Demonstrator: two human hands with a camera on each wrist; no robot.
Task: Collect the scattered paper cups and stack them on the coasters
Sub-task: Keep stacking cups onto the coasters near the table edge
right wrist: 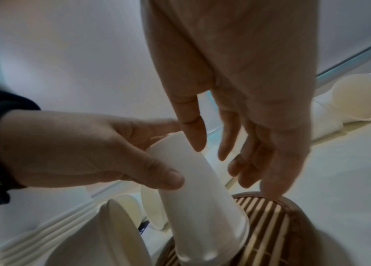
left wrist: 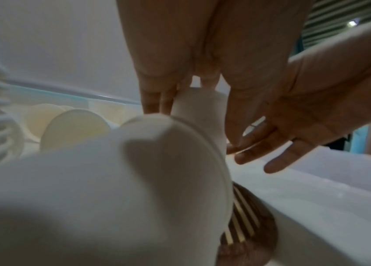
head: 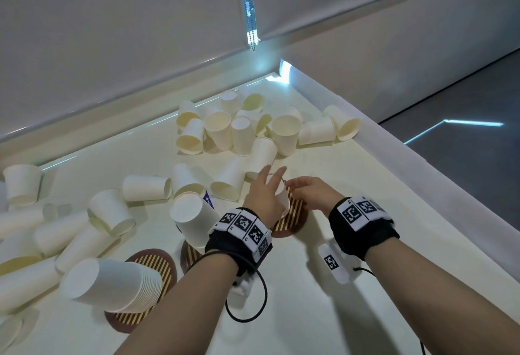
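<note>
An upside-down white paper cup (head: 282, 195) stands tilted on the right-hand striped coaster (head: 294, 221). My left hand (head: 267, 186) grips it from the left, thumb and fingers round its side (right wrist: 198, 189). My right hand (head: 304, 188) is just to the cup's right with straight fingers; its thumb touches the cup's top and one fingertip (right wrist: 273, 190) rests at the coaster's rim (right wrist: 278, 207). In the left wrist view the cup (left wrist: 200, 111) sits between my fingers, behind a nearer stack (left wrist: 134, 180).
A tall leaning cup stack (head: 112, 284) stands on the left coaster (head: 159, 266); a shorter stack (head: 191, 214) stands on the middle coaster (head: 190, 256). Loose cups lie at the back (head: 242, 129) and far left (head: 84, 228). A raised table edge (head: 394, 158) runs along the right.
</note>
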